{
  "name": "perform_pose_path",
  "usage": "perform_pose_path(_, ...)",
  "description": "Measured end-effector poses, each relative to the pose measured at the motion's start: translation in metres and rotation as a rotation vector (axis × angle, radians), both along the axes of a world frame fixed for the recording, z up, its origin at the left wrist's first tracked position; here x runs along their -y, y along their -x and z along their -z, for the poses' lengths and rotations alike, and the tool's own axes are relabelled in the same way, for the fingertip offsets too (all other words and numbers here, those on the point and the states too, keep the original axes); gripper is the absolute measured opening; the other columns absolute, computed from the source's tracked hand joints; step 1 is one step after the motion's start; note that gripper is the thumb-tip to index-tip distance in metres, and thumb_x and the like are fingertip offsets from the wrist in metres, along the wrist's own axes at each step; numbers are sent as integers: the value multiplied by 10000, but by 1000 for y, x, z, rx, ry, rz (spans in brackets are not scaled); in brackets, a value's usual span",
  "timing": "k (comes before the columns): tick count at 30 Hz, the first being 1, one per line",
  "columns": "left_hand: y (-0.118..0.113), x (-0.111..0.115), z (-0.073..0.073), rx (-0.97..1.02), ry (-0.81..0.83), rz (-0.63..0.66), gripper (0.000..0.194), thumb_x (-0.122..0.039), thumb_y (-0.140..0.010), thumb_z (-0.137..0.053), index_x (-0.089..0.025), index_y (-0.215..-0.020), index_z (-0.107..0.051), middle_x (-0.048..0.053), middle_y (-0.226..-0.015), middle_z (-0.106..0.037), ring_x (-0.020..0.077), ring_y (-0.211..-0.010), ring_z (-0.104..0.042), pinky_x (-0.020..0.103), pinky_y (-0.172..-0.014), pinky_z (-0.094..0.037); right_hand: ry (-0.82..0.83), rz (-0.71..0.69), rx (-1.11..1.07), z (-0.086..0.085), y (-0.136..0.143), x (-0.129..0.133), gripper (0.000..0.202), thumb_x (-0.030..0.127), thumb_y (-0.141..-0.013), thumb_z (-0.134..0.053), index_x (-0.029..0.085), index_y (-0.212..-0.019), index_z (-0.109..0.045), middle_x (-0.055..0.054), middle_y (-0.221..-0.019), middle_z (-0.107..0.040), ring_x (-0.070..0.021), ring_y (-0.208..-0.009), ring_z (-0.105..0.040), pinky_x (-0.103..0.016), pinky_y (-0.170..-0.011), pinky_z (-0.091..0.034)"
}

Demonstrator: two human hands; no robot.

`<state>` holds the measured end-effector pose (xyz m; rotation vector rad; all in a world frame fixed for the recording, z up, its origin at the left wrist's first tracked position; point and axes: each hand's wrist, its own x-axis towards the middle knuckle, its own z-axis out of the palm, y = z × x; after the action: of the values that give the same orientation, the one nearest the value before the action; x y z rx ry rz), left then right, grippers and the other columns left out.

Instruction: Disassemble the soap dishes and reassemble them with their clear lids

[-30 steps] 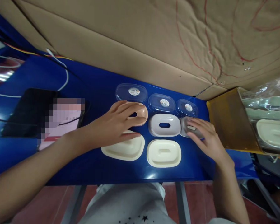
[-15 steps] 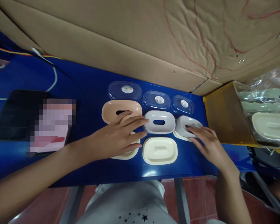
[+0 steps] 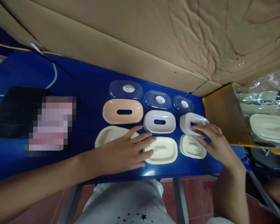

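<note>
My right hand [image 3: 213,140] grips a small white oval box with a slot [image 3: 191,119], its fingers at the slot and the thumb lower down. Just in front of that box lies a small cream oval lid with a raised bar [image 3: 193,146]. My left hand [image 3: 130,147] hangs open, fingers spread, over a large cream lid [image 3: 106,137] and the left edge of a middle-sized cream lid [image 3: 164,151]. Behind them stand a peach slotted box [image 3: 112,112] and a white slotted box [image 3: 149,121]. Clear oval lids [image 3: 116,90] with round labels form the back row.
A cardboard box [image 3: 226,115] at the right holds more cream and green pieces in plastic wrap. A black item [image 3: 11,115] and a pixelated phone-like object [image 3: 51,124] lie at the left. Cardboard [image 3: 107,46] walls off the back of the blue table [image 3: 84,81].
My right hand has shifted the small white box off the small cream lid, which now shows fully. My left hand has moved down and right, from the peach box towards the cream lids.
</note>
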<state>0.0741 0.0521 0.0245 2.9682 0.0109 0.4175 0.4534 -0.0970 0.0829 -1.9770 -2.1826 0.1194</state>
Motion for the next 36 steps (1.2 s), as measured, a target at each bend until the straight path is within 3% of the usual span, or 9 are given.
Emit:
perform_pose_path(5,-3,8,5,-22,-8,81,403,-498,-979,-798,-255,-1286,-702,119,-1529,-648,287,-1486,-541,559,-1283,-375,18,-57,-2,25,6,-22,285,386,-1078,-649,274,-1338,-681,-73,-1294,-803,-306,-1231,-735,-538,-1127,-495)
perform_pose_path(10,-3,4,6,-16,9,65,399,-447,-933,-857,-238,-1238,-709,140,-1489,-660,304,-1457,-565,555,-1269,-396,38,-67,-40,26,5,-22,293,370,-1080,-649,284,-1359,-675,-75,-1347,-783,-306,-1289,-712,-538,-1134,-498)
perform_pose_path(17,-3,1,7,-30,0,50,343,-440,-990,-796,-261,-1267,-702,120,-1477,-665,277,-1445,-572,534,-1280,-374,-15,-74,-21,26,8,-24,281,315,-1086,-629,267,-1357,-686,-101,-1352,-778,-325,-1290,-716,-566,-1117,-511)
perform_pose_path(21,5,-22,-10,31,-1,-62,297,-376,-1065,-691,-263,-1339,-686,108,-1515,-658,268,-1415,-610,500,-1285,-368,-99,-112,-31,14,40,-29,285,275,-1082,-641,248,-1362,-678,-106,-1344,-773,-310,-1290,-705,-541,-1132,-500)
perform_pose_path(25,22,-57,-28,-17,20,-277,435,-317,-1056,-685,-239,-1477,-610,144,-1582,-597,346,-1477,-559,537,-1242,-425,-107,-326,-66,9,99,-36,264,215,-1064,-663,209,-1327,-696,-91,-1325,-775,-264,-1272,-696,-505,-1178,-476)
perform_pose_path(30,48,-76,-17,-54,86,-417,540,-353,-1054,-674,-238,-1563,-539,179,-1648,-530,405,-1450,-582,600,-1161,-488,-78,-623,-38,27,168,-40,286,268,-1081,-643,192,-1349,-706,-79,-1418,-745,-243,-1357,-640,-476,-1223,-460)
perform_pose_path(33,55,-76,-9,-74,136,-430,614,-383,-1057,-674,-242,-1619,-470,176,-1692,-484,398,-1527,-515,586,-1182,-480,-86,-689,48,41,183,-46,331,276,-1075,-655,182,-1390,-696,-97,-1472,-717,-259,-1388,-625,-496,-1219,-465)
perform_pose_path(36,56,-77,-8,-64,141,-452,618,-345,-1053,-676,-239,-1620,-455,180,-1707,-463,389,-1579,-453,578,-1202,-467,-102,-679,100,48,183,-54,340,180,-1042,-679,188,-1380,-709,-104,-1488,-713,-270,-1427,-611,-525,-1234,-442)
